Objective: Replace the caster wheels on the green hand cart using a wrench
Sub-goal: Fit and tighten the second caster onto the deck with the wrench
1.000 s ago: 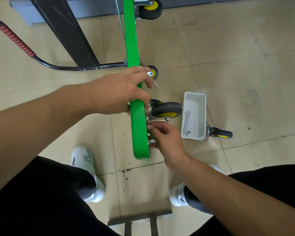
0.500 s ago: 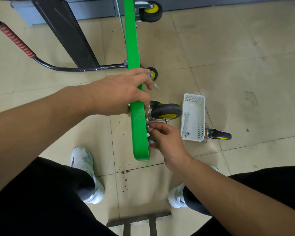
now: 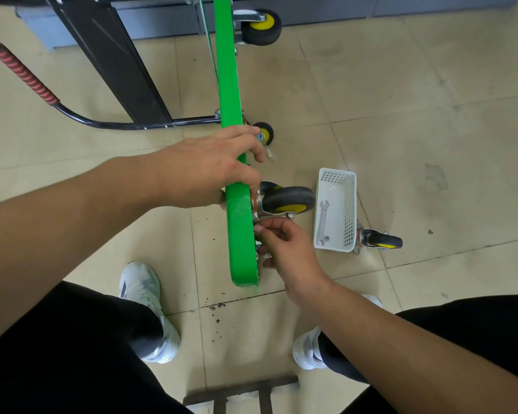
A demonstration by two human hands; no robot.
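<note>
The green hand cart [image 3: 229, 85] stands on its side, its deck edge running up the frame. My left hand [image 3: 204, 171] grips that green edge from above, fingers curled over it. A black and yellow caster wheel [image 3: 287, 200] sticks out to the right of the deck on its metal bracket. My right hand [image 3: 284, 249] is just below the caster, its fingertips pinching a small fastener at the mounting plate against the deck. A silver wrench [image 3: 323, 222] lies in the white basket [image 3: 349, 204].
A loose caster [image 3: 379, 241] lies on the tile floor right of the basket. Two more casters, one far [image 3: 259, 26] and one small [image 3: 265, 133], stay on the cart. The black handle with its red grip [image 3: 24, 74] curves at left. My shoes [image 3: 144, 297] flank the deck.
Almost nothing moved. My right hand's fingertips shifted slightly up along the caster's mounting plate; my left hand kept its grip on the deck.
</note>
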